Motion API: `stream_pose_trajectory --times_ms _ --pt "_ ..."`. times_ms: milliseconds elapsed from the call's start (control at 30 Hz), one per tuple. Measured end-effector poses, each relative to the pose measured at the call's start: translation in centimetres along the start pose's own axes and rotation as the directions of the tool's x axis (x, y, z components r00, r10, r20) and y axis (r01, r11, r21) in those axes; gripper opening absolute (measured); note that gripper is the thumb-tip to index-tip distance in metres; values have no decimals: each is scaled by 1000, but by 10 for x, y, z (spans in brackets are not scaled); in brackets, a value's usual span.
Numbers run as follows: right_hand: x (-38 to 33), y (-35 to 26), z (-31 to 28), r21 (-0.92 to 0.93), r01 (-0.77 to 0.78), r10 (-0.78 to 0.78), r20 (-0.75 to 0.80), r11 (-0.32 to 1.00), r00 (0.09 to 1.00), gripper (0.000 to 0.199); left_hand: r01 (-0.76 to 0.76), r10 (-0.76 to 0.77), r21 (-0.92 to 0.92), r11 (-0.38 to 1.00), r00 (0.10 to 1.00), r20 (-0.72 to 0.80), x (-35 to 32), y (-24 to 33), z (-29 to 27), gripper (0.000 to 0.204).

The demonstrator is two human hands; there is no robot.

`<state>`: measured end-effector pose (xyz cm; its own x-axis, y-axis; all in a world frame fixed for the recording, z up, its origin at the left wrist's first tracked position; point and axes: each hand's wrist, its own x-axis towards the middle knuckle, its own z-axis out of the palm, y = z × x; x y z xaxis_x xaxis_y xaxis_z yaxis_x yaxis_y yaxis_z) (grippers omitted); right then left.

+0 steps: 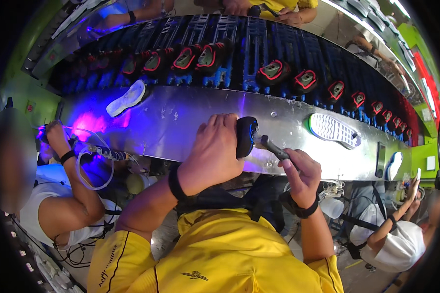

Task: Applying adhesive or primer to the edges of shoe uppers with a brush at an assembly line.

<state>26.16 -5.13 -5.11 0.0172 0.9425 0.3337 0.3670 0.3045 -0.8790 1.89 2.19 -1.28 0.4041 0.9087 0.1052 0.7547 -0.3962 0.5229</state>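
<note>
My left hand (215, 149) is closed around a dark shoe upper (246, 137), holding it up on end over the near edge of the metal bench (190, 110). Most of the upper is hidden behind my fingers and palm. In my right hand (304, 175) is a dark-handled brush (275, 148), gripped between thumb and fingers. The tip of the brush meets the right side of the upper, or comes very close to it. Both hands wear a black band at the wrist.
Behind the bench runs a blue-black rack carrying several dark shoes with red edging (213, 56). A white sole (126, 98) lies left, a patterned sole (333, 129) right, beside a black phone-like slab (380, 159). Co-workers sit left (68, 200) and right (393, 241).
</note>
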Motion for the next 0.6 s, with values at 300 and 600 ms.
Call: stream_pose_trajectory --times_ms 300,600 --pt "9 23 25 159 -47 54 -41 986 998 25 96 -91 -26 995 987 135 33 -2 -21 72" --pt "-22 35 53 178 -208 221 -53 962 974 20 51 -35 -111 992 990 137 31 -40 -32 89"
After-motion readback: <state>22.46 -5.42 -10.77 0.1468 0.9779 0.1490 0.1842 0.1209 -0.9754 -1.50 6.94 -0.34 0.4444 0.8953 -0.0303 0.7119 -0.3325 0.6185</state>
